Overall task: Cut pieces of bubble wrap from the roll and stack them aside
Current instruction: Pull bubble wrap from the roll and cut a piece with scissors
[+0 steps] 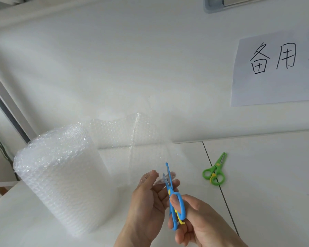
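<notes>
On the wall I read a white paper sheet (276, 68) hand-lettered 备用, with a third character cut off at the frame edge. My right hand (200, 221) grips the blue scissors (173, 198), blades pointing up and away, slightly parted on the loose sheet edge (143, 139) that my left hand (148, 198) pinches. The bubble wrap roll (61, 175) stands upright on the table (266, 184), left; green scissors (214, 171) lie right.

Handwritten sign on the wall

We read one text only: a white paper sheet (275, 72) stuck on the white wall carries large black handwritten characters, "备用" and then a third cut off by the frame's right edge, probably "区". We find nothing else legible.
</notes>
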The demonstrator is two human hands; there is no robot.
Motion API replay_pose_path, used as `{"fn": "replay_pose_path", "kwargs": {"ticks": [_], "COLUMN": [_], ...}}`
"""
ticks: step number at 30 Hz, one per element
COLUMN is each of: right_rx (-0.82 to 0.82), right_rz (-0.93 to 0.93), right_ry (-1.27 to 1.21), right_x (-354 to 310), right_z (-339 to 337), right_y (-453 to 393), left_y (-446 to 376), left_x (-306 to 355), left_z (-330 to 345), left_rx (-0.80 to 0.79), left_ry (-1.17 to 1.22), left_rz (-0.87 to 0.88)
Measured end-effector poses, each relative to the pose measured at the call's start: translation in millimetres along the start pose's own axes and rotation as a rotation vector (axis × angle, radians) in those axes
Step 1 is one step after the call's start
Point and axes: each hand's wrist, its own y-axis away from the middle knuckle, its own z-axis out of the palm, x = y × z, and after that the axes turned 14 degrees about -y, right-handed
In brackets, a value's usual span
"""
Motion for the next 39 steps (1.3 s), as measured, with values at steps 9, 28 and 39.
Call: {"fn": "replay_pose_path", "kwargs": {"ticks": [9, 28, 39], "right_rx": [0.064, 0.140, 0.183], "right_rz": [0.002, -0.107, -0.193], "right_ry": [0.008, -0.070, -0.040], "right_x": [-6, 1, 3], "right_z": [-2, 3, 2], "right_y": [2, -6, -9], "left_y": [1, -8, -12], "left_x": [-1, -10, -14], "left_z": [3, -1, 2], "left_rx": [-0.102, -0.190, -0.220], "left_ry": [0.086, 0.165, 0.249], "left_rz": [-0.036, -0.184, -0.192]}}
